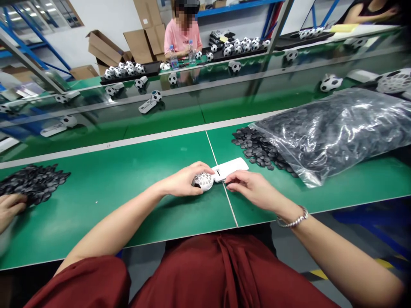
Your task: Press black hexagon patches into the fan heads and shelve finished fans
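My left hand is wrapped round a white lattice soccer ball, which has a black patch on the side facing me. Joined to the ball, or touching it, is a flat white handle with a dark slot, pointing right. Beside the handle's near edge, my right hand pinches a small black piece, mostly hidden by the fingertips. Farther right, loose black pieces spill from a clear plastic bag full of them.
Another person's hand touches a heap of black pieces at the left. Beyond the green bench, a belt carries soccer balls with white handles. A person in a pink shirt sits opposite, near trays of balls.
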A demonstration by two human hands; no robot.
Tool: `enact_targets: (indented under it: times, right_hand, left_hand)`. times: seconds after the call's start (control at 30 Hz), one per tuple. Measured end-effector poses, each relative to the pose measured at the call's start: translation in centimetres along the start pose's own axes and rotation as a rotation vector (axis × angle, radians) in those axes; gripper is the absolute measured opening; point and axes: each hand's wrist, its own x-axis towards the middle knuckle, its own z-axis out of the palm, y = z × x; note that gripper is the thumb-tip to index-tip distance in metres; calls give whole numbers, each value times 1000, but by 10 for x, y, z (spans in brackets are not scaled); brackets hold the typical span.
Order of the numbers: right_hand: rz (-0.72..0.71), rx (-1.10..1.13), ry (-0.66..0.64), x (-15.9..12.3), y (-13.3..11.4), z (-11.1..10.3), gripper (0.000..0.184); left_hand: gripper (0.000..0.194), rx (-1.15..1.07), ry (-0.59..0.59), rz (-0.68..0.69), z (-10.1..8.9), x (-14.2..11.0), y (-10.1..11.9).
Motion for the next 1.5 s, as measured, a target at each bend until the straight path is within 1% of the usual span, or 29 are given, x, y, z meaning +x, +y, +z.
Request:
enact_targets:
  times: [0.1,0.2,0.33,0.43,0.5,0.57,0.67,0.73,0.8,0.87,1.07,1.27,1.5]
  right_hand:
    - [-90,-156,-16,2,-2,4,19]
    - [-123,-229,-20,0,-1,5,25]
    - [-119,-193,19,-2,0,6,19]
    - [-56,-131,22,-1,-2,7,16]
    - [-28,-84,25,-1,-5,9,16]
    - [-64,-67,61,0,-9,10,13]
    - [-131,-72,127,2,-14,13,10]
    - [-93,-29,122,3,-15,15,8]
    - [-29,41,91,5,-16,18,7]
    - [1,90,70,7,-15,21,7]
    - [1,133,24,16,-9,29,11]
    - [-35,101,60,20,-12,32,6]
    - [73,148,38,22,-11,31,6]
  left_hand:
    - [55,-8,42,-16,5,-2,0]
    - [55,-3,95,-21,11,-2,-2]
    - [55,-4,122,-22,17,-2,-5]
    - [50,-18,177,-57,21,-1,-6]
    - [51,-20,224,-78,24,-1,-8]
    - [53,-11,255,-81,27,-1,-9]
    - [52,9,258,-75,28,0,-9]
    - [51,17,253,-77,28,0,-8]
    - [51,18,256,-74,27,0,-7]
    - [51,14,261,-69,27,0,-7]
    - [50,6,266,-71,29,1,-6]
    - [44,-5,285,-84,30,1,-4]
    - [38,14,325,-85,34,2,-3]
